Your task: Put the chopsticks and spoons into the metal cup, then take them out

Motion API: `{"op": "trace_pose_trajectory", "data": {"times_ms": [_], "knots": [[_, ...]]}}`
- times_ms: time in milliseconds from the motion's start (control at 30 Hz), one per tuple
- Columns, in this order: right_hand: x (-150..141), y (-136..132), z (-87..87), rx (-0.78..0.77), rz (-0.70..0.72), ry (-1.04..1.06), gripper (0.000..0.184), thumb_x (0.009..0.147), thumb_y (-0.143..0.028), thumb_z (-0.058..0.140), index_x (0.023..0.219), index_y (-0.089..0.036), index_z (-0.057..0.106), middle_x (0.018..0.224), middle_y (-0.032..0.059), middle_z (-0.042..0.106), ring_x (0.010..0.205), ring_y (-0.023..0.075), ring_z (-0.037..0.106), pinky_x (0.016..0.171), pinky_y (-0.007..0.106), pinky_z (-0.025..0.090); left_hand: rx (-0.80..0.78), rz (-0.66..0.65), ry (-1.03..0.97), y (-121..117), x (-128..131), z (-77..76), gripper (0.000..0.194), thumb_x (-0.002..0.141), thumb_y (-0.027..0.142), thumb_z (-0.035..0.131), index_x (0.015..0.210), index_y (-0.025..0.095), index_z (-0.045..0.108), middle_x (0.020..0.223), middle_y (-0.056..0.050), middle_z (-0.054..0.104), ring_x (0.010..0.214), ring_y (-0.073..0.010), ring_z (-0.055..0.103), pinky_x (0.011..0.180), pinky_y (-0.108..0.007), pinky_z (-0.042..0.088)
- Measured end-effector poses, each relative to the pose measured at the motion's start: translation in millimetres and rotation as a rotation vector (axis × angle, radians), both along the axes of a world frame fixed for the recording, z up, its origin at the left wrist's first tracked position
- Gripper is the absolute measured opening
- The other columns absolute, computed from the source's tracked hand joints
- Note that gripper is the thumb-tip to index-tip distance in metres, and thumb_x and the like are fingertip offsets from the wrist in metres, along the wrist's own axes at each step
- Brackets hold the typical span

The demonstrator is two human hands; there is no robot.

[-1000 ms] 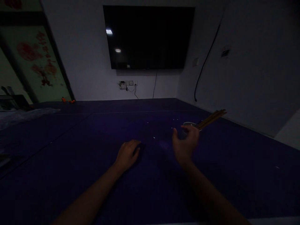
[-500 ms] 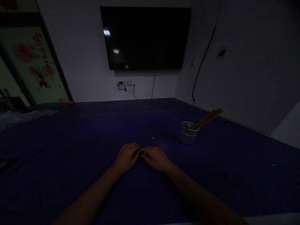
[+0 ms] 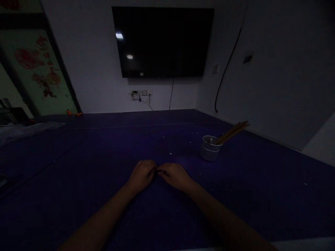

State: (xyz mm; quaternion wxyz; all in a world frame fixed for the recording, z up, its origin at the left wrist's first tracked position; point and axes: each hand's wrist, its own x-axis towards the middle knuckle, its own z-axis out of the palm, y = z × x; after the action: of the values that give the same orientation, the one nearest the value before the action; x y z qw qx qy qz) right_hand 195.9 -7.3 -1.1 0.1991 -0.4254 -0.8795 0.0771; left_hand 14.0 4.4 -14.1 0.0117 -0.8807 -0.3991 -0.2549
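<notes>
My left hand (image 3: 142, 174) and my right hand (image 3: 175, 175) meet at their fingertips low over the dark blue surface (image 3: 125, 143). The fingers of both curl inward with the thumbs drawn close. A small dark sliver shows between the hands, but whether it is an object or shadow I cannot make out. Beyond my right hand, apart from it, stands a light grey holder (image 3: 210, 150) with pierced holes. Several chopsticks (image 3: 232, 133) lean out of it to the right. Tiny white scraps (image 3: 170, 153) lie scattered past the hands.
A black television (image 3: 164, 42) hangs on the far wall above sockets (image 3: 142, 93) and loose cables. Clear plastic wrapping (image 3: 31, 129) lies at the left, with small orange things (image 3: 74, 113) near the back edge. A black cable (image 3: 227, 68) runs down the right wall.
The gap between my left thumb and fingers has narrowed. My right fingers have shifted slightly, while both forearms and the holder stay where they were.
</notes>
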Motion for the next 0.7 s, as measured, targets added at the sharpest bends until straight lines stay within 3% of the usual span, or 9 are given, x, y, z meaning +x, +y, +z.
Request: {"op": "trace_pose_trajectory", "data": {"times_ms": [700], "knots": [[-0.2,-1.4,1.1,0.012,0.000,0.000,0.026,0.086,-0.020,0.049,0.104,-0.022,0.067,0.100,0.0059,0.070,0.091,0.0189,0.064,0.077,0.028,0.044,0.003,0.010,0.017,-1.0,0.0,0.8,0.019,0.084,0.012,0.046,0.090,0.019,0.063,0.092,-0.005,0.067,0.087,-0.0167,0.061,0.075,-0.029,0.045]]}}
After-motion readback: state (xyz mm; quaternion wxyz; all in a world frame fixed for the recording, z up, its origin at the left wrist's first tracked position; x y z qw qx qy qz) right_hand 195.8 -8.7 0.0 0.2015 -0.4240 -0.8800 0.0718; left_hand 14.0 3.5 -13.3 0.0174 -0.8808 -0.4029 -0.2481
